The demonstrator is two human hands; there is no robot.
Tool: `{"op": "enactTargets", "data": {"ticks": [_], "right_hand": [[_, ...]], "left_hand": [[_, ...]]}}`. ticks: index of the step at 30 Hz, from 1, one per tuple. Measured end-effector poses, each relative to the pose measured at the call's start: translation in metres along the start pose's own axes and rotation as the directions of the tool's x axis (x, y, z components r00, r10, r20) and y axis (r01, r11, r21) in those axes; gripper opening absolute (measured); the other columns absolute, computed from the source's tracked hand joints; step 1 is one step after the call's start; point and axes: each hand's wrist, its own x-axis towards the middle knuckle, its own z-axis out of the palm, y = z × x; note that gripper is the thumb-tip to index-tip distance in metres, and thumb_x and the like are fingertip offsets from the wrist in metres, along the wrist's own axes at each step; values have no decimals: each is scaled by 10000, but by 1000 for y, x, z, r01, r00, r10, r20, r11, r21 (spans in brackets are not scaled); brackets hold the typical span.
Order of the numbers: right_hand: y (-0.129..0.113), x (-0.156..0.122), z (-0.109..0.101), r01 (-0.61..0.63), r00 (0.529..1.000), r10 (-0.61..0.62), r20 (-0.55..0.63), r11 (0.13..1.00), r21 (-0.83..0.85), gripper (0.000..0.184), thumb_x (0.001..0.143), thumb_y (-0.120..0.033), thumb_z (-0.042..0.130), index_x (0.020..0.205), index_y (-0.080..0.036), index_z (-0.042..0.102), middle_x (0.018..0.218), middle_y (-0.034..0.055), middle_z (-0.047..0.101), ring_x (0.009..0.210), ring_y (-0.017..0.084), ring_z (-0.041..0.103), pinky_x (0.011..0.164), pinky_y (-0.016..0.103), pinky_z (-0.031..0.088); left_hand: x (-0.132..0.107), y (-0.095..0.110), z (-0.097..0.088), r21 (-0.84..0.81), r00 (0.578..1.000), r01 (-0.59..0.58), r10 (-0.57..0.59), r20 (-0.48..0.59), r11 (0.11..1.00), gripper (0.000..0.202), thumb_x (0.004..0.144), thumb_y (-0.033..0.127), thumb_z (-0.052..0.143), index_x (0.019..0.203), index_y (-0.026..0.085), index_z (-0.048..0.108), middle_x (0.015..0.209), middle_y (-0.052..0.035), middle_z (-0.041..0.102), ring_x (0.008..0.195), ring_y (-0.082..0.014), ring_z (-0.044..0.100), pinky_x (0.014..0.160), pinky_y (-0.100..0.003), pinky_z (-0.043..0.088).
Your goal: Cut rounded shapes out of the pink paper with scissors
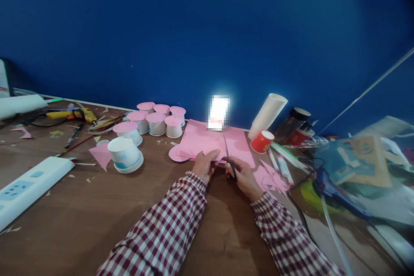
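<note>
My left hand is closed on a piece of pink paper, thumb on top. In my right hand is a pair of scissors with dark handles, fingers wrapped round them. The blades point away from me, up against the held paper; whether they are cutting into it I cannot tell. Behind and under it lie more pink sheets. A round pink piece sticks out at their left. Pink offcuts are piled just right of my right hand.
Paper cups topped with pink discs stand at left, near an upturned white cup. Further left are a power strip and a yellow glue gun. At right are stacked cups, a red cup and a blue glue gun.
</note>
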Motion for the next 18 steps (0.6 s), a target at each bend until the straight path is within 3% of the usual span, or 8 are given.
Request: {"op": "enactTargets", "data": {"ticks": [18], "right_hand": [[3, -1, -1, -21, 1000, 20, 22, 998, 58, 397, 785, -450, 608, 1044, -150, 614, 612, -26, 499, 530, 110, 464, 493, 235, 392]], "left_hand": [[-2, 2, 1, 49, 999, 15, -13, -36, 999, 343, 520, 268, 793, 635, 143, 494, 499, 51, 480, 409, -51, 433, 405, -185, 336]]}}
